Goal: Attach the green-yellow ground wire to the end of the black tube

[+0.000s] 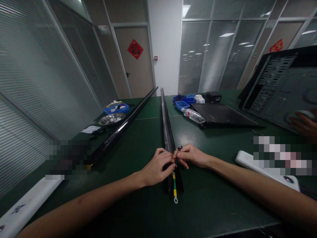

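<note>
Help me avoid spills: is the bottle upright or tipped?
Tipped: the bottle lies on its side by the black panel, neck near a blue tray.

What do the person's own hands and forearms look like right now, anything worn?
The left hand and right hand are ungloved, with no ring, watch or wristband visible. The left forearm and right forearm show no sleeve within the frame.

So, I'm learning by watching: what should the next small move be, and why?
Perhaps a slight turn of the wrench-like tool, apparently in the right hand, with the left hand steadying the dark rail: both hands meet over it and the green wire emerges beside them. The hands hide what the tool engages.
</note>
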### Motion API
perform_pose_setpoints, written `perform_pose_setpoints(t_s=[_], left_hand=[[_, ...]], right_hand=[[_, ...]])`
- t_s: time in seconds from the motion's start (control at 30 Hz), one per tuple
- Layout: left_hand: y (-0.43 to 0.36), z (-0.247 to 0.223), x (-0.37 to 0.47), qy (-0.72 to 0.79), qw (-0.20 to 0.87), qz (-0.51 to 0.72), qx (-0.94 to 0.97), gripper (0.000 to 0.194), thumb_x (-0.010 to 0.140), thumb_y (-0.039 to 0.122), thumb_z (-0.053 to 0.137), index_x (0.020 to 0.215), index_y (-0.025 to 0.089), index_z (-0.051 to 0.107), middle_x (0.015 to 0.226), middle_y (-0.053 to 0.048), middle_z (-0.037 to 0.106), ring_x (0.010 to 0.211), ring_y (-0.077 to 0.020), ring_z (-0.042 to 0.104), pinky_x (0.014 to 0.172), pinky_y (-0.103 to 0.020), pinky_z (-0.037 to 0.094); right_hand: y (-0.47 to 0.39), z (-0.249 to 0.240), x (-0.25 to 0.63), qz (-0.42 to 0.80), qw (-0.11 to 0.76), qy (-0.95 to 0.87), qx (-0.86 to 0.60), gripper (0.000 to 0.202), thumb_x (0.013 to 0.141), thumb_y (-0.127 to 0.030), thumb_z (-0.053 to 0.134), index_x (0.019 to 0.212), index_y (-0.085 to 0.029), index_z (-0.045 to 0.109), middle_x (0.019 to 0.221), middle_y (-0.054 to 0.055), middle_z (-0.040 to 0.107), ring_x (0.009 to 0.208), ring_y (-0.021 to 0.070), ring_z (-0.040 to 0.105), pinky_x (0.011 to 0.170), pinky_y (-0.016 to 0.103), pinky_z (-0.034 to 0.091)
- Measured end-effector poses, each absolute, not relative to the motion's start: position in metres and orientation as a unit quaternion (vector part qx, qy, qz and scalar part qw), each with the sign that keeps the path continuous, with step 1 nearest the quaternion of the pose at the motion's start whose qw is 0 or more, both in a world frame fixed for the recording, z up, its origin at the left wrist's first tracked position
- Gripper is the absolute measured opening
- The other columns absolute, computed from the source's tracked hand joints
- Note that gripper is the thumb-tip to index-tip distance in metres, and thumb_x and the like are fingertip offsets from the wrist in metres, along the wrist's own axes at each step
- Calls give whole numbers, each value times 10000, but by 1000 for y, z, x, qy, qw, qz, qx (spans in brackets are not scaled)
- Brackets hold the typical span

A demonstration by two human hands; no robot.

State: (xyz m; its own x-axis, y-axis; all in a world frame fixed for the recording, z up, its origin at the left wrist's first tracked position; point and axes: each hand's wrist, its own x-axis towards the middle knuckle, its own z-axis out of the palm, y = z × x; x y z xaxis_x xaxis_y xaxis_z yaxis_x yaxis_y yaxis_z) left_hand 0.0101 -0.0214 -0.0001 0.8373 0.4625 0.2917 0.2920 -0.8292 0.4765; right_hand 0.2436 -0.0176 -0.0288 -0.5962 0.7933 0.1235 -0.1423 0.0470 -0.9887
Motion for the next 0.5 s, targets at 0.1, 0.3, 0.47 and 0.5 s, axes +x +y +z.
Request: perform_pose_setpoints(t_s=[0.1, 0.3, 0.47, 0.5], left_hand=[[-21, 0, 10, 204, 213, 198, 935, 130, 1033, 222, 494, 1001, 203, 619, 1056, -34, 675, 1067, -207, 601, 1068, -408, 308], [-22, 1, 10, 207, 217, 198, 933, 124, 1028, 231, 507, 983, 202, 619, 1058, -33, 681, 1053, -205, 607, 1069, -406, 312], [-22, 2, 10, 204, 212, 193, 936, 162, 1042, 228, 470, 996, 203, 624, 1078, -37, 694, 1045, -206, 615, 1071, -410, 313], [-22, 2, 10, 203, 213, 191, 936, 167, 1044, 226, 465, 1001, 204, 625, 1080, -37, 695, 1048, -206, 615, 1072, -411, 312]], right_hand=[[-17, -30, 244, 640, 365, -622, -264, 363, 915, -427, 738, 788, -87, 747, 548, -9, 605, 435, 80, 525, 440, 180, 437], [-16, -31, 243, 648, 363, -610, -275, 332, 875, -417, 777, 949, -93, 771, 566, -17, 614, 439, 82, 530, 430, 178, 453], [-16, -31, 242, 661, 366, -588, -288, 312, 822, -395, 821, 919, -103, 773, 612, 3, 647, 462, 92, 560, 418, 180, 475], [-16, -32, 242, 662, 365, -588, -289, 306, 819, -390, 823, 914, -102, 772, 606, 4, 650, 461, 93, 563, 419, 179, 477]])
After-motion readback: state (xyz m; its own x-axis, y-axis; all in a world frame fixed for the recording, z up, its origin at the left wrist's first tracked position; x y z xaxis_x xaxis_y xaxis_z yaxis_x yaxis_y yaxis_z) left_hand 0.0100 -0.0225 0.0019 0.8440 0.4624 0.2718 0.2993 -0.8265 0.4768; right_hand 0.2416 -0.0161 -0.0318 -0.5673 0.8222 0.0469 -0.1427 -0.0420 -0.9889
